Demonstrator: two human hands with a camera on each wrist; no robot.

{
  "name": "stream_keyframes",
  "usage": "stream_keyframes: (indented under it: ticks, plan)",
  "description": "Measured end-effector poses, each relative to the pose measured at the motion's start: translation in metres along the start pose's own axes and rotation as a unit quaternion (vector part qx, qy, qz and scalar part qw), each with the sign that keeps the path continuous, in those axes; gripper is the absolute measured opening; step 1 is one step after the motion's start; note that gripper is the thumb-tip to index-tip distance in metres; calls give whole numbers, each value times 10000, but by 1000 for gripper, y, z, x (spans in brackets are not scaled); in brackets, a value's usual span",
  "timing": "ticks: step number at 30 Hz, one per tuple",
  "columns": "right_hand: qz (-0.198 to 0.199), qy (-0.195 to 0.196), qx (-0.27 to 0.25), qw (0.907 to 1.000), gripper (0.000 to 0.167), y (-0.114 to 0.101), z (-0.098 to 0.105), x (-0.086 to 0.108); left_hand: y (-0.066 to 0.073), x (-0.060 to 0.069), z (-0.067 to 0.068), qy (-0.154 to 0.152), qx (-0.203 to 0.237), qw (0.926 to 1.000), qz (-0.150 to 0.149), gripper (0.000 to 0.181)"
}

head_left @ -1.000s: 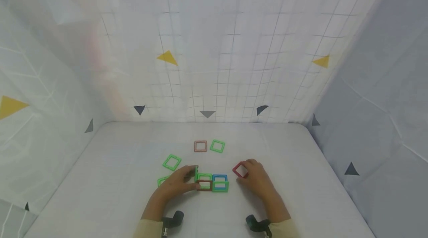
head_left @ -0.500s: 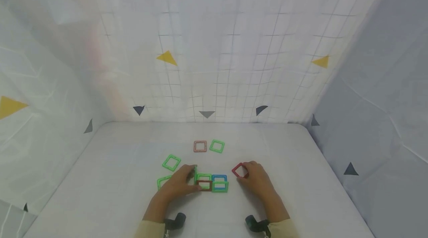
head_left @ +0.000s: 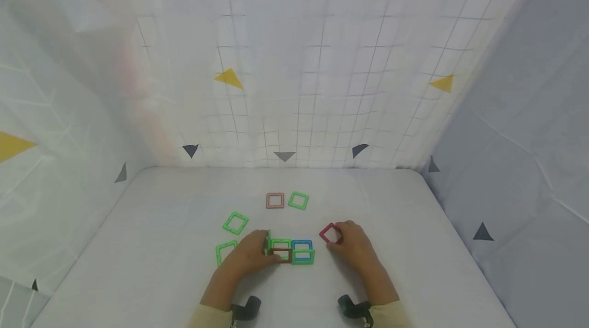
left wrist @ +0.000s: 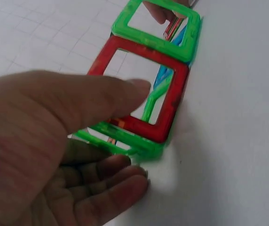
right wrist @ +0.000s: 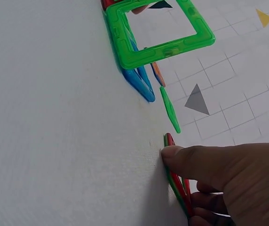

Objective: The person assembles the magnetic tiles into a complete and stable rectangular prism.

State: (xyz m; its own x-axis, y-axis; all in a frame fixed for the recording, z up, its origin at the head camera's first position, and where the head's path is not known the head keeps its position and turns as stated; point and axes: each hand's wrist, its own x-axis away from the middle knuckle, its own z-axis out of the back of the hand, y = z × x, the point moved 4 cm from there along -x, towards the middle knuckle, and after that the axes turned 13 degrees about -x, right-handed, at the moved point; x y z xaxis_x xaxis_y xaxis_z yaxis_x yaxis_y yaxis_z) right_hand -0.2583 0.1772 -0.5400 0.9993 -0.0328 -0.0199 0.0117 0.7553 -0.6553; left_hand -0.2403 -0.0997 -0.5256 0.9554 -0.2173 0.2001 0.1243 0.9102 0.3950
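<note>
Several square magnetic tiles form a low structure in front of me. A red tile (left wrist: 173, 101) and a green tile (left wrist: 148, 41) stand upright side by side at its front. Behind them lie a blue tile (head_left: 301, 241) and a green one, and another green tile (head_left: 269, 238) stands at the left end. My left hand (head_left: 248, 254) grips that left corner, thumb over the red tile, fingers outside the green end tile. To the right, apart from the structure, my right hand (head_left: 354, 243) pinches a red tile (head_left: 325, 229); a green edge shows against it in the right wrist view.
An orange-red tile (head_left: 275, 208) and a green tile (head_left: 296, 208) lie flat farther back. Two more green tiles lie left, one (head_left: 228, 219) beyond my left hand and one (head_left: 218, 256) partly behind it. White sheeting (head_left: 285, 62) encloses the table.
My left hand has shifted slightly rightward, its thumb sliding farther across the red upright tile. More of the green tile beside it shows. My right hand and its tile stay nearly still.
</note>
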Motion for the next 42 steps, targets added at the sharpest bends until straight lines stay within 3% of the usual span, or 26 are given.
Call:
stream_keyframes:
  ticks: [5, 14, 25, 31, 42]
  plan:
    - [-39, -36, -45, 10000, 54, -1, 2, 0, 2, 2, 1, -39, 55, 9999, 143, 82]
    - [20, -206, -138, 9997, 52, 0, 4, 0, 2, 1, 2, 217, 137, 9997, 1, 62]
    - [54, -450, -311, 9985, 50, -7, 3, 2, -1, -1, 1, 328, 276, 9982, -429, 48]
    - [247, -527, -374, 9976, 45, -11, 2, 3, -1, -1, 0, 324, 297, 9973, -585, 41]
    - [688, -467, -479, 9954, 34, -21, 2, 6, -3, -4, -2, 176, 489, 9968, -611, 39]
